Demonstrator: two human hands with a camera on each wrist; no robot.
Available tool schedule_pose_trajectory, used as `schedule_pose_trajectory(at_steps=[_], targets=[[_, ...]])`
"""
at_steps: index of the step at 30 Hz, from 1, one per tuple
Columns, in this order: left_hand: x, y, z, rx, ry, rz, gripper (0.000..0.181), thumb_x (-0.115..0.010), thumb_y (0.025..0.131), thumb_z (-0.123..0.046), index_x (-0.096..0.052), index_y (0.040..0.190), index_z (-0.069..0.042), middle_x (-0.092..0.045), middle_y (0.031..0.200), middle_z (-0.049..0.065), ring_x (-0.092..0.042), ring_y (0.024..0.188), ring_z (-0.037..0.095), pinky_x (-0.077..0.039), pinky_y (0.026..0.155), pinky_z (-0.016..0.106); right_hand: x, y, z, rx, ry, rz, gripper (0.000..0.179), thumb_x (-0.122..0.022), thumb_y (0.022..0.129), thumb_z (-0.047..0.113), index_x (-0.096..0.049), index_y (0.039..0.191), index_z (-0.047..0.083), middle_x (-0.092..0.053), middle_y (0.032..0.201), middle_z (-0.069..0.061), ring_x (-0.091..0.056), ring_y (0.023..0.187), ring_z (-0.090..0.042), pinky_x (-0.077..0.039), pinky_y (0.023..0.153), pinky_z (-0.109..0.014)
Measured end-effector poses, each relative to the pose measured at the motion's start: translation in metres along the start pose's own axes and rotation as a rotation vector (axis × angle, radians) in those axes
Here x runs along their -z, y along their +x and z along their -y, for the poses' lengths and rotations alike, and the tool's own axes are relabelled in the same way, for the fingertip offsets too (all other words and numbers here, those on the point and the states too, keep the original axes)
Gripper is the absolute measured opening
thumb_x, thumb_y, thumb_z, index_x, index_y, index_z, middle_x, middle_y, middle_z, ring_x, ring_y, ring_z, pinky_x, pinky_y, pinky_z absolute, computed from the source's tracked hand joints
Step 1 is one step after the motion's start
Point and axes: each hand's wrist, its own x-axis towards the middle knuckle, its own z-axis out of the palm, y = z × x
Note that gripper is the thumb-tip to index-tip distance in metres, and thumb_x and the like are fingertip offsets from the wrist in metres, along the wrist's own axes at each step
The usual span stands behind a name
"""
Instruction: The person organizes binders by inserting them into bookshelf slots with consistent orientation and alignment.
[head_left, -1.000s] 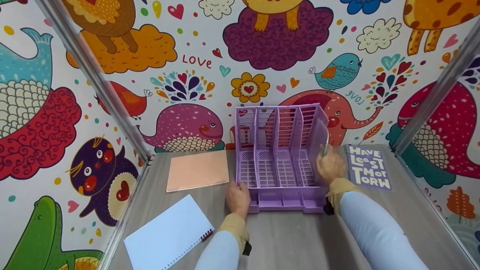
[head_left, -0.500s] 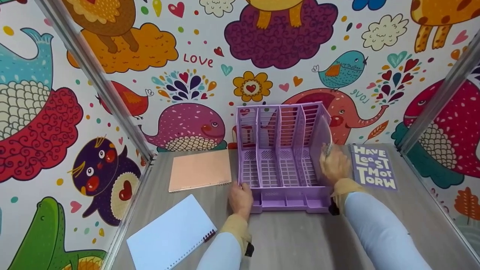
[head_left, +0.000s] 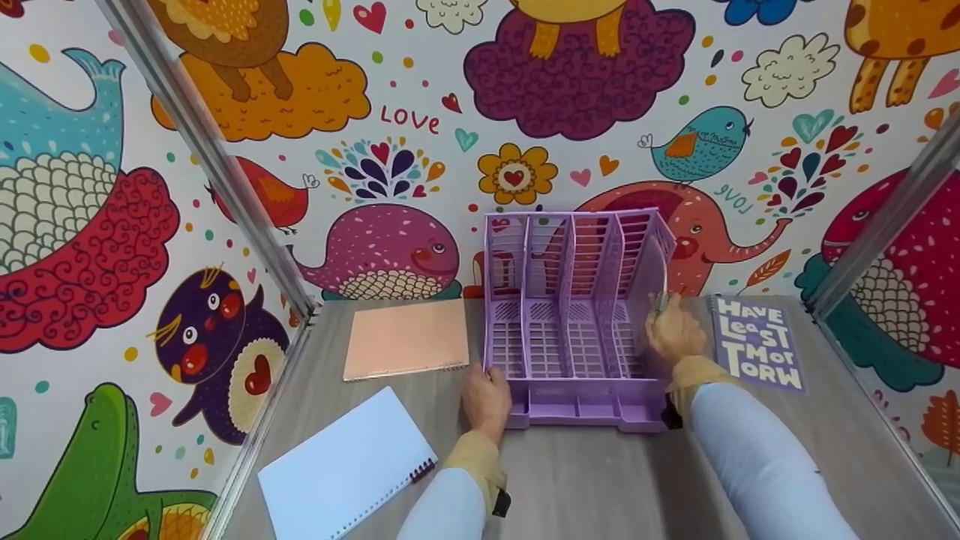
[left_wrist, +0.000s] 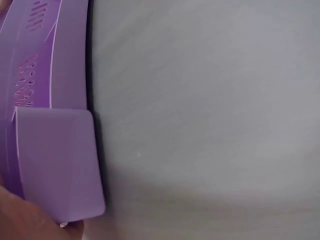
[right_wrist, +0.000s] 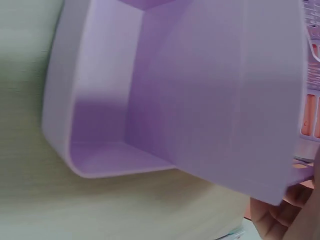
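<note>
A purple desk file organizer (head_left: 577, 386) stands on the table against the back wall. Upright dividers split it into several tall slots, and a row of small compartments runs along its front. My left hand (head_left: 487, 401) grips its front left corner; in the left wrist view, fingers (left_wrist: 27, 220) curl at the end of the front tray. My right hand (head_left: 677, 330) holds the right side panel (right_wrist: 210, 95) by its edge. Curled fingers (right_wrist: 272, 215) show behind that panel in the right wrist view, partly hidden by it.
Left of the organizer lies a peach spiral notebook (head_left: 407, 339), with a white spiral notebook (head_left: 349, 465) nearer the front. A purple notebook with white lettering (head_left: 759, 341) lies to the right. Walls with animal prints and metal posts (head_left: 217, 172) bound the table (head_left: 585, 480).
The head view has shifted slightly, so the whole scene sits a little further right. Both hands keep their places on the organizer, which stays put against the wall.
</note>
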Motion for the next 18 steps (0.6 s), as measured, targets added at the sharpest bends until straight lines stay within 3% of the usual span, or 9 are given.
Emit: schedule_pose_trajectory(at_steps=[5, 7, 13, 18], targets=[[-0.003, -0.004, 0.005, -0.051, -0.003, -0.016, 0.019, -0.062, 0.098, -0.016, -0.065, 0.082, -0.006, -0.068, 0.076, 0.015, -0.067, 0.070, 0.041, -0.055, 0.071, 0.056, 0.005, -0.002, -0.004, 0.027, -0.040, 0.058, 0.076, -0.024, 0.117, 0.054, -0.066, 0.101, -0.007, -0.075, 0.104, -0.039, -0.075, 0.101, -0.063, -0.060, 0.087, -0.075], [-0.005, -0.006, 0.007, -0.069, 0.000, -0.029, 0.019, -0.063, 0.097, -0.015, -0.066, 0.082, -0.005, -0.069, 0.076, 0.018, -0.070, 0.072, 0.046, -0.056, 0.072, 0.058, 0.006, -0.004, -0.006, 0.012, -0.034, 0.076, 0.080, -0.027, 0.117, 0.055, -0.070, 0.094, -0.008, -0.076, 0.107, -0.040, -0.075, 0.103, -0.062, -0.060, 0.089, -0.075], [-0.002, -0.006, 0.006, -0.068, 0.012, -0.052, 0.019, -0.063, 0.099, -0.017, -0.068, 0.086, -0.004, -0.070, 0.078, 0.017, -0.070, 0.075, 0.045, -0.056, 0.074, 0.058, 0.010, -0.003, -0.002, -0.073, 0.005, 0.150, 0.087, -0.033, 0.115, 0.065, -0.070, 0.124, -0.014, -0.073, 0.127, -0.042, -0.073, 0.121, -0.061, -0.058, 0.102, -0.071], [-0.001, -0.002, -0.001, -0.041, 0.016, -0.043, 0.021, -0.062, 0.101, -0.018, -0.068, 0.087, -0.003, -0.071, 0.081, 0.019, -0.071, 0.077, 0.047, -0.057, 0.075, 0.059, 0.017, -0.003, 0.004, -0.097, 0.021, 0.188, 0.082, -0.044, 0.113, 0.063, -0.067, 0.137, -0.011, -0.075, 0.127, -0.037, -0.076, 0.107, -0.050, -0.060, 0.099, -0.068]])
